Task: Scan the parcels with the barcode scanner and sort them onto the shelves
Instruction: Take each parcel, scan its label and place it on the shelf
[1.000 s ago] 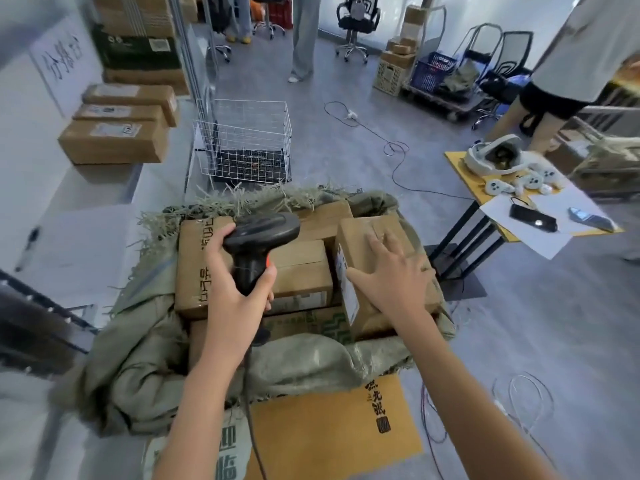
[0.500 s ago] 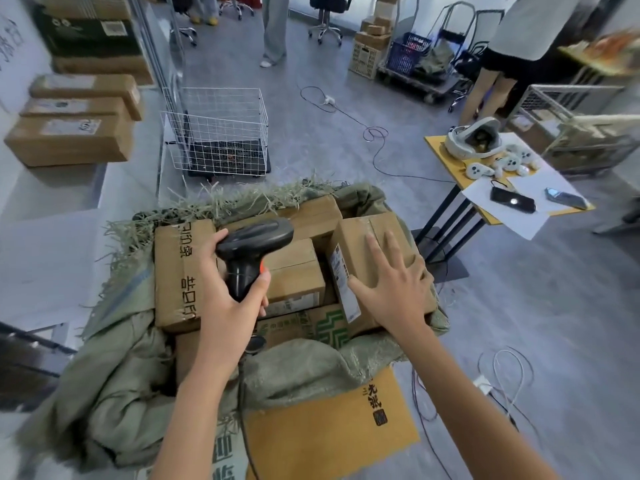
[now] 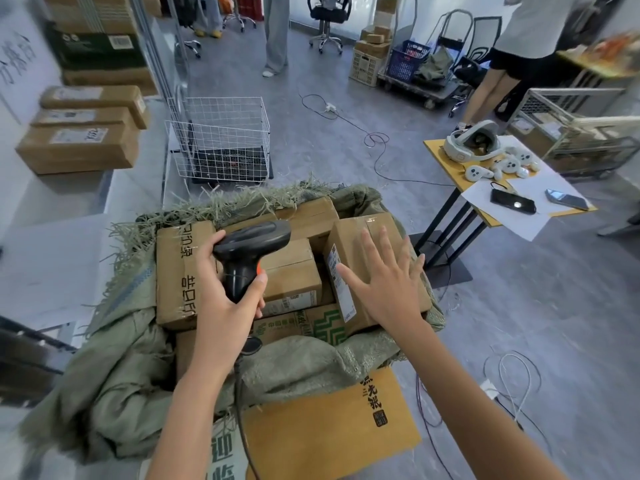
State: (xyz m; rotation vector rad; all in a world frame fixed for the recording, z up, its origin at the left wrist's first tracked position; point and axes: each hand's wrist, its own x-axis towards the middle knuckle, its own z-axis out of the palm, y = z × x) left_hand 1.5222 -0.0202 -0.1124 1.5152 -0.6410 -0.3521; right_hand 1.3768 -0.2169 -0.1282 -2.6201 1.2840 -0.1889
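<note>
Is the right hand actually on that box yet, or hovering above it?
Cannot tell. In the head view the right hand is spread flat over the box, fingers splayed, but looking from above shows neither contact nor a gap.

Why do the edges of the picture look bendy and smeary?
In the head view the wide-angle lens curves the sides, so the stacked boxes at left lean. The far right, by the wire cart, is motion-blurred. The middle is sharper: the barcode scanner and the parcel's label. Tape on that parcel shows slight glare.
</note>
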